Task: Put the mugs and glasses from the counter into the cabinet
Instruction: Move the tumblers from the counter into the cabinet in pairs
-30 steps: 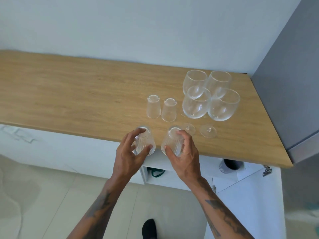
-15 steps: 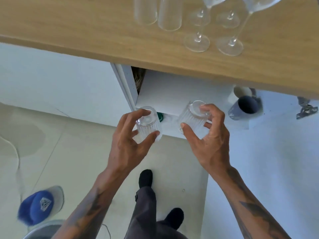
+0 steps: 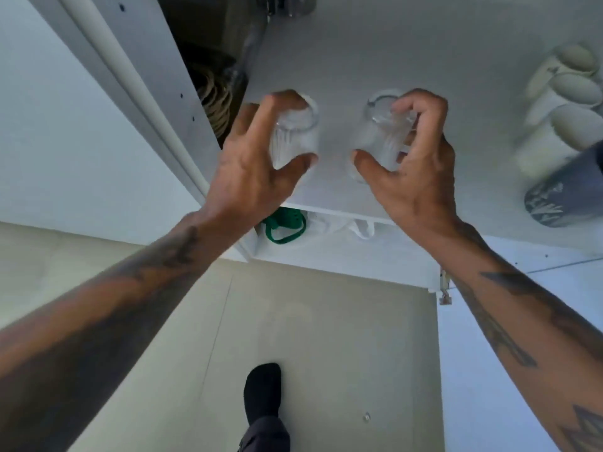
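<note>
Both hands are over the white cabinet shelf [image 3: 375,60], each wrapped around a ribbed glass: the left hand [image 3: 251,164] holds the left glass [image 3: 295,135], the right hand [image 3: 414,164] the right glass [image 3: 383,135]. Each glass stands roughly upright, base toward the shelf directly beneath. Whether the bases touch it is hidden by fingers and blur. Cream mugs [image 3: 567,93] lie at the right, cut off.

- Soft, even daylight — no glare, only faint shadows on the white shelf [image 3: 424,60].
- Motion blur smears the far right mugs [image 3: 567,93]; wide-angle stretching bends the edges.
</note>
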